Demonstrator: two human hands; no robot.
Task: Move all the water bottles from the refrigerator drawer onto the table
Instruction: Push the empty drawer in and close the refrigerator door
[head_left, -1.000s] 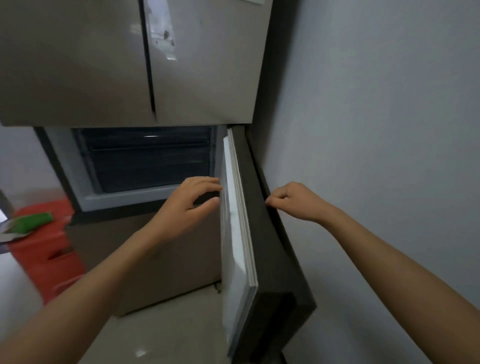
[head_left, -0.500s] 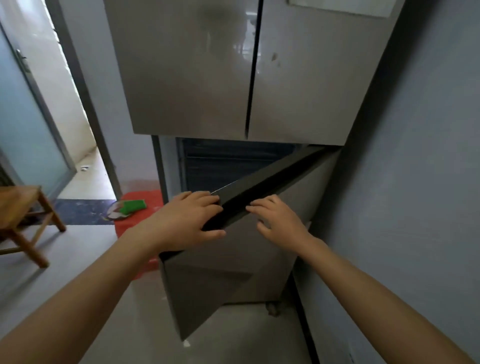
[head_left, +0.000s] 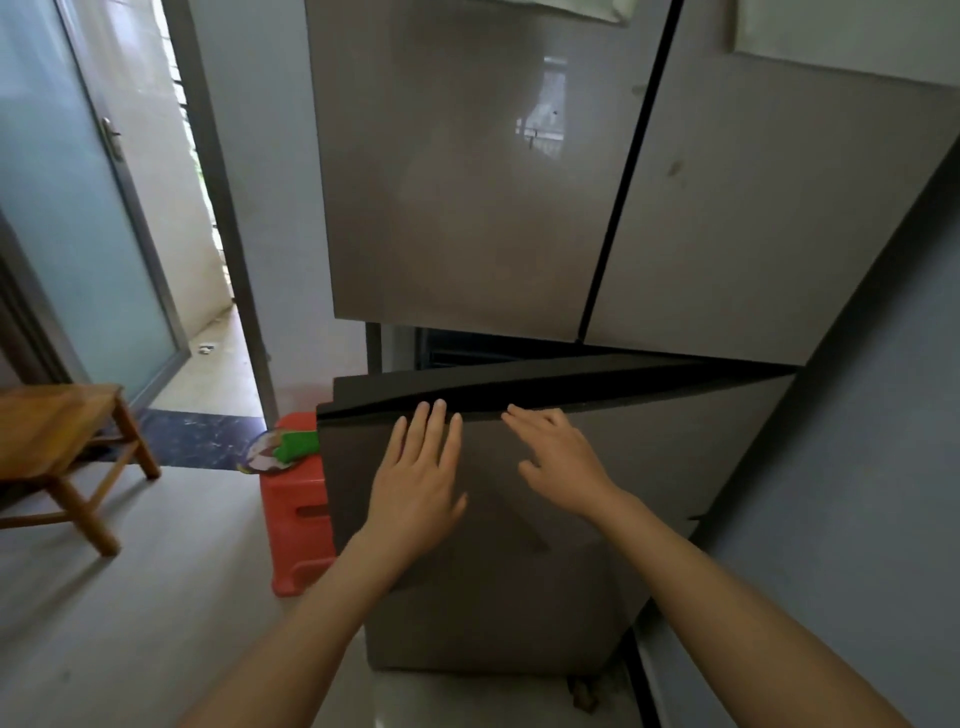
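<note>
A grey refrigerator (head_left: 467, 182) fills the middle of the view, its two upper doors closed. Its lower door (head_left: 675, 467) stands nearly closed, with a narrow dark gap along its top edge. My left hand (head_left: 418, 483) lies flat on the front of that door, fingers straight and reaching its top edge. My right hand (head_left: 558, 457) rests flat on the door just to the right, fingers also straight. No water bottles show; the compartment inside is hidden behind the door.
A red plastic stool (head_left: 296, 514) with a green item (head_left: 297, 444) on top stands left of the refrigerator. A wooden stool (head_left: 57, 431) sits at far left. A grey wall (head_left: 857, 467) runs close on the right. An open doorway (head_left: 208, 312) lies behind.
The lower refrigerator door has swung from wide open to nearly closed. Both hands went from gripping its edge to lying flat on its front. The view has pulled back and leftward.
</note>
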